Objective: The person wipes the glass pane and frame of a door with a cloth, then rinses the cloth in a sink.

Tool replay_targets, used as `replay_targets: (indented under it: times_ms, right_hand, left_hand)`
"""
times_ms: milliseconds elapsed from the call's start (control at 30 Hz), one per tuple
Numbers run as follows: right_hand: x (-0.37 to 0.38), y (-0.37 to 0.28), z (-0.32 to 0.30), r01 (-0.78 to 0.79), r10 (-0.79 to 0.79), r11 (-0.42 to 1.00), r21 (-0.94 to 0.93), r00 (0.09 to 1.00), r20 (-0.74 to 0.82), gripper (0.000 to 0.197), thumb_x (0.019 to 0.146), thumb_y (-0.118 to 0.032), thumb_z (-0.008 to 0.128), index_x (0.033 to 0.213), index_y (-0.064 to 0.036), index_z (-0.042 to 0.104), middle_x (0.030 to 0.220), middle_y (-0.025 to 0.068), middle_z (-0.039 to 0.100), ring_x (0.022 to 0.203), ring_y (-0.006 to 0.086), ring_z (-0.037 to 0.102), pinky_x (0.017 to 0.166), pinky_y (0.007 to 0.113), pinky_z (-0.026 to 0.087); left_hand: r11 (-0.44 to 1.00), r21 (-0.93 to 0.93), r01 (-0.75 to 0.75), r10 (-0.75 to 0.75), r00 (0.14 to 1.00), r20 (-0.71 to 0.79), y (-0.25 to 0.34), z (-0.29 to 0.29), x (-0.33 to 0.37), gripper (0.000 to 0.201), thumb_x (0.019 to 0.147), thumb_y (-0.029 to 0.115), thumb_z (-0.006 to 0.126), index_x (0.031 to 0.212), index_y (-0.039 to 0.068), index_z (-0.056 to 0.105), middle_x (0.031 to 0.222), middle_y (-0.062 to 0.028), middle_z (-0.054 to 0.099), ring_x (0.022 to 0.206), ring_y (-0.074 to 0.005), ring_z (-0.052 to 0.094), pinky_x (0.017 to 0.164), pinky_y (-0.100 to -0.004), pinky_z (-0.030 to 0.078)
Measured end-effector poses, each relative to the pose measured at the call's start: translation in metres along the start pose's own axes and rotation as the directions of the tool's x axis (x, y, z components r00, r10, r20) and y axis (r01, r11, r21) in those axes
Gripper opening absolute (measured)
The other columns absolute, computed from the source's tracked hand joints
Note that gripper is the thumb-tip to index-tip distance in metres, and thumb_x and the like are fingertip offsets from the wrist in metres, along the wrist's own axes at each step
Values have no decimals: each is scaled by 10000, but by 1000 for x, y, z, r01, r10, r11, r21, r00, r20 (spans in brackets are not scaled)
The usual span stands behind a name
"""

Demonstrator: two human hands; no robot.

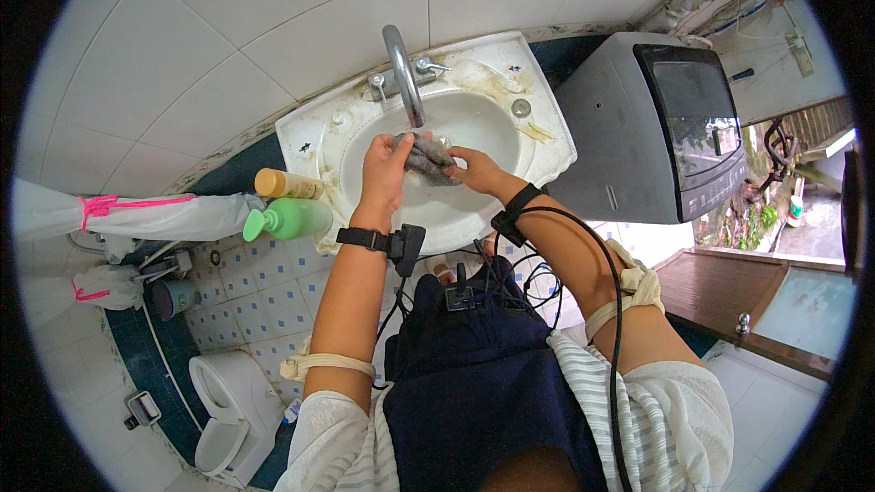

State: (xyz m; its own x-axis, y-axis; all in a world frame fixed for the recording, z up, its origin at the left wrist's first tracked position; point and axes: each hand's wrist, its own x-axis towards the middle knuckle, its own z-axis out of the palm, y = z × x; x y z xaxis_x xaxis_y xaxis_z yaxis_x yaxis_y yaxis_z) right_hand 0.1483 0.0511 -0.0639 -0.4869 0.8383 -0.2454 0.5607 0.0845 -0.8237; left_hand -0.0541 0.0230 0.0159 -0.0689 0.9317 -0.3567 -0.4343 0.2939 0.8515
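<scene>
A crumpled grey cloth, dark and wet-looking, is held between my two hands over the white washbasin. My left hand pinches its left side, thumb on top. At the cloth's right edge, my right hand grips it with thumb and fingertips. Just above the cloth ends the curved spout of a chrome faucet. I cannot tell whether water runs from it. Folds hide the cloth's exact shape.
A yellow bottle and a green pump bottle stand at the basin's left edge. A grey washing machine is close on the right. A toilet sits lower left; a brown door is lower right. Black cables hang about my arms.
</scene>
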Motion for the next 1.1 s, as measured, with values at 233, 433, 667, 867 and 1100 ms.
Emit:
replay_targets:
  times_ms: [233, 433, 667, 867, 1100]
  right_hand:
    - [17, -43, 6, -136, 267, 661, 738, 962, -62, 384, 966, -227, 549, 1300, -37, 539, 1024, 67, 625, 938, 152, 554, 864, 282, 441]
    - [-17, -86, 23, -70, 4, 609, 790, 996, 85, 500, 973, -222, 557, 1437, -101, 416, 1299, 50, 515, 1155, 160, 481, 1011, 307, 367]
    - [9, -16, 28, -14, 191, 868, 496, 933, -306, 567, 965, -278, 529, 1441, -17, 362, 1431, 256, 417, 1347, 367, 385, 1105, 375, 300]
    - [2, -50, 56, 97, -21, 933, 346, 976, -217, 567, 983, -241, 493, 1467, -16, 304, 1348, 247, 498, 1250, 336, 481, 1048, 356, 361]
    - [29, -37, 35, -45, 174, 951, 307, 897, -407, 525, 998, -227, 441, 1438, 31, 316, 1221, 252, 566, 1139, 300, 554, 998, 370, 406]
  left_hand:
    - [975, 193, 110, -73, 979, -188, -18, -4, 2, 610, 898, 391, 656, 1306, 48, 360, 1402, -212, 380, 1252, -305, 414, 929, -424, 453]
    - [748, -447, 490, -541, 841, 18, -60, -13, 16, 741, 926, 479, 579, 1478, 103, 257, 1487, -184, 267, 1321, -378, 363, 1004, -541, 424]
    - [752, -525, 398, -420, 904, 84, -88, 26, 7, 302, 1022, 205, 431, 1283, 66, 492, 1222, -122, 566, 1082, -263, 570, 963, -402, 477]
    - [693, -555, 461, -539, 842, 27, -78, 7, 20, 292, 1006, 216, 458, 1257, 81, 521, 1240, -94, 578, 1161, -231, 540, 983, -382, 449]
    - [623, -642, 446, -445, 878, 179, -74, 23, 16, 289, 1007, 197, 422, 1248, 78, 530, 1233, -100, 584, 1111, -247, 562, 987, -405, 456]
